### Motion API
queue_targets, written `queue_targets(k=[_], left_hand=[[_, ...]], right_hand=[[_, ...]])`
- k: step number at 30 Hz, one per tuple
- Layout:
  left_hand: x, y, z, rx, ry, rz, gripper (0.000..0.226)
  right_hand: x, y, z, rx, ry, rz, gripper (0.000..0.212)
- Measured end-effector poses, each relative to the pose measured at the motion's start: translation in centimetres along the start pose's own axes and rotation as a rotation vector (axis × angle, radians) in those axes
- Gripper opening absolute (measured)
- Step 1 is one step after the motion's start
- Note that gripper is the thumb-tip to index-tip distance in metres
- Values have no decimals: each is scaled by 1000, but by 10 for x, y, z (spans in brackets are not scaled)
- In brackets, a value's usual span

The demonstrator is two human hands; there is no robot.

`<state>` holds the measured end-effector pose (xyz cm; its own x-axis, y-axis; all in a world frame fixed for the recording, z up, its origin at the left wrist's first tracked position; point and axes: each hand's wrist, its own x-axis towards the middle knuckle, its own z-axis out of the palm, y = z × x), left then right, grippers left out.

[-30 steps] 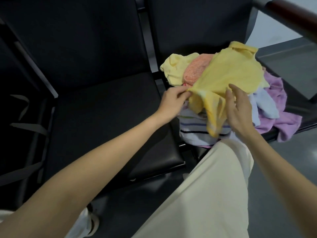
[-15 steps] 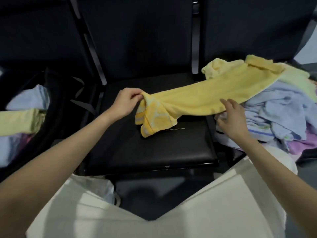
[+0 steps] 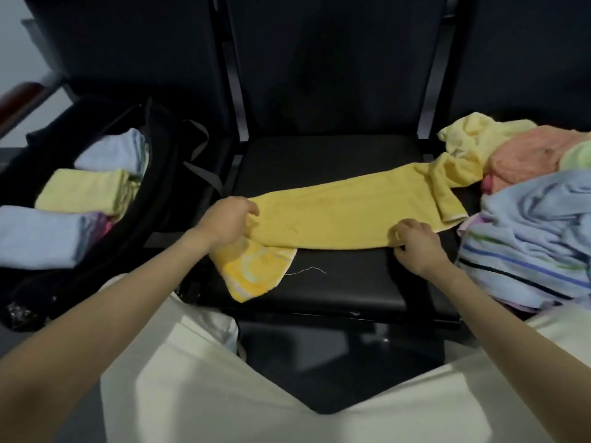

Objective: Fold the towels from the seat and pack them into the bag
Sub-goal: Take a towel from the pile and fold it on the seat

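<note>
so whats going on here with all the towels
A person is laying a yellow towel across the middle black seat to fold it. The left hand grips its left end and the right hand pinches its near edge. Unfolded towels are heaped on the right; the open black bag on the left already holds folded ones.
</note>
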<state>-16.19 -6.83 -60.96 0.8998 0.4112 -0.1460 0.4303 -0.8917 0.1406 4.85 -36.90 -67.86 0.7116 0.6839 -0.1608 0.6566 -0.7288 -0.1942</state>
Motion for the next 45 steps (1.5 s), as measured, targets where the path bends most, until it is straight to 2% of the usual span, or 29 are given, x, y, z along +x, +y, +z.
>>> queue_targets(k=[4,7,9,11,14,16,18,20,22,24,26,28,32,35,38,40,41,43,45], left_hand=[[2,49,29,-6,-28,242,33],[9,81,51,38,-26,326,45],[15,94,60,-12,5,311,50],[21,103,64,-114,45,291,40],[29,109,60,-447,126,195,16],[36,106,51,-693,209,71,15],[41,102,40,-766,227,34,11],[40,100,35,-669,165,113,9],[34,104,40,-464,84,217,31],[29,112,52,-241,87,280,49],[32,116,61,-208,131,281,39],[38,116,59,-401,152,209,19],[55,105,30,-935,101,-33,17],[65,88,10,-1067,26,-177,22],[81,68,8,-1041,-60,-252,35],[90,61,16,-969,-36,-345,38],[93,59,22,-838,4,-377,37],[92,59,35,-430,148,-349,28],[84,63,43,-208,294,-188,28]], right_hand=[[4,3,4,62,127,-8,15],[1,-1,-2,233,224,-81,7],[-6,-10,-12,401,306,-153,4],[-12,-21,-23,546,340,-196,3],[-13,-30,-31,649,361,-203,3],[-13,-31,-29,690,367,-179,3],[-12,-34,-26,733,366,-145,4],[-11,-40,-25,791,363,-135,6],[-10,-46,-26,836,372,-145,11],[-10,-50,-31,850,394,-159,16],[-11,-51,-37,860,414,-165,17],[-12,-46,-40,871,412,-159,17],[-11,-28,-35,857,295,-136,14],[-14,-20,-27,843,225,-112,9],[-18,-19,-16,827,190,-67,5],[-19,-17,-5,739,133,-47,2],[-20,-15,1,664,87,-55,1],[-26,-11,12,496,-16,-109,9],[-33,-8,18,372,-46,-159,18]])
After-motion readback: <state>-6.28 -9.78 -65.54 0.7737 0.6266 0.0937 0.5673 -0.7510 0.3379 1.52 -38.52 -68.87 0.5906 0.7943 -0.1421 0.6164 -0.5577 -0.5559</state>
